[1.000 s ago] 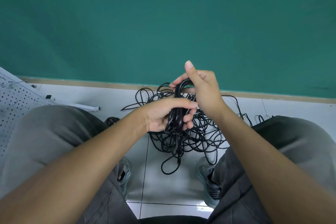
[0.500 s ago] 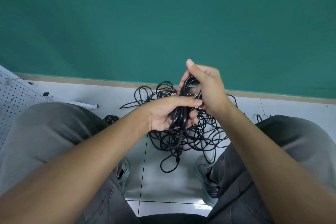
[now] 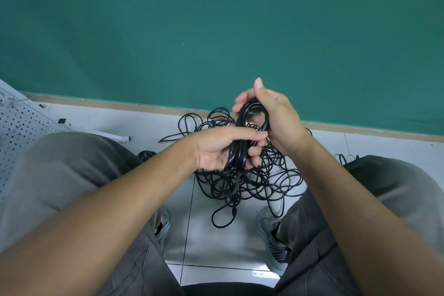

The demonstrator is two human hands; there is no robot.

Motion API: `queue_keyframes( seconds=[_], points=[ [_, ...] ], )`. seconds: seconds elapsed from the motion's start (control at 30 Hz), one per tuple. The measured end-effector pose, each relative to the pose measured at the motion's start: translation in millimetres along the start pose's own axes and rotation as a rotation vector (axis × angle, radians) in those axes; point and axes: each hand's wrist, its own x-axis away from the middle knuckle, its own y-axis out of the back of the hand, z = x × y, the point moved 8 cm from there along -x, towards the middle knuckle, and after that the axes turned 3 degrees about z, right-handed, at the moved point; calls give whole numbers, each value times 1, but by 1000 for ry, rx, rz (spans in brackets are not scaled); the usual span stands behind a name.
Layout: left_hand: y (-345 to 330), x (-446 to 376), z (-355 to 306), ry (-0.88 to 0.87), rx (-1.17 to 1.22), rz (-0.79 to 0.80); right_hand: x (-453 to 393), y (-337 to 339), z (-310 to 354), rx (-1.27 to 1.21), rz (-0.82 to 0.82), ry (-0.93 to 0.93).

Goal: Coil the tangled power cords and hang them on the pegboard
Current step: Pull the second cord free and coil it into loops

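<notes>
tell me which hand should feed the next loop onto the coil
Right. The left hand already grips the black coil around its middle as an anchor, while the right hand is at the coil's top bend, so it is likely better placed to guide the next loop.

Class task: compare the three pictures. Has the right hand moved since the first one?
Yes, slightly. The right hand, holding the top of the coiled cord, has risen toward the green wall: its raised thumb now reaches higher above the baseboard.
</notes>
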Motion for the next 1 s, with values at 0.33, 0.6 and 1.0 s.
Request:
queue_keyframes(
  seconds=[0.33,0.6,1.0],
  points=[
    [45,15,-44,-304,216,-332,13,-41,-50,9,275,-214],
    [103,38,-65,-539,499,-655,28,-45,-48,353,349,-240],
    [101,35,-57,-444,-139,-845,21,-23,-16,576,193,35]
  ],
)
